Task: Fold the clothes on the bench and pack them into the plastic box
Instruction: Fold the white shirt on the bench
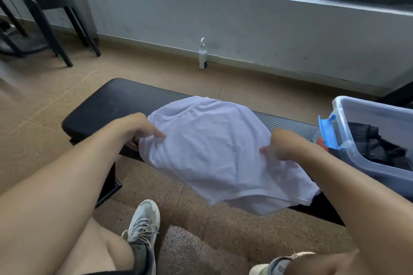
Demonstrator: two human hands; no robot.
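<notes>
The left hand (138,128) gripped the left edge of the white shirt (210,152), its fingers curled over the cloth and its thumb tucked beneath. The right hand (283,144) held the opposite edge in the same way, fingers bent down into the fabric, though how far they closed underneath could not be told. Between the two hands the shirt was spread broad and partly lifted, its far end with the neckline resting on the black bench (105,105) and its hem hanging off the near side towards the person's shoes.

The step in hand appeared to be the folding of this shirt: it was held out flat but not yet doubled over. The next move would likely call for bringing one side across the other, or laying the cloth squarely on the bench first, with both grips kept even so the thin fabric did not bunch or slide off the narrow pad.

To the right, at the end of the bench, stood the plastic box (380,167), clear-walled with a blue latch (327,131), already holding dark clothes (377,143). Beyond the bench, a white pump bottle (202,56) stood against the wall, and a black stool (49,6) at the far left.
</notes>
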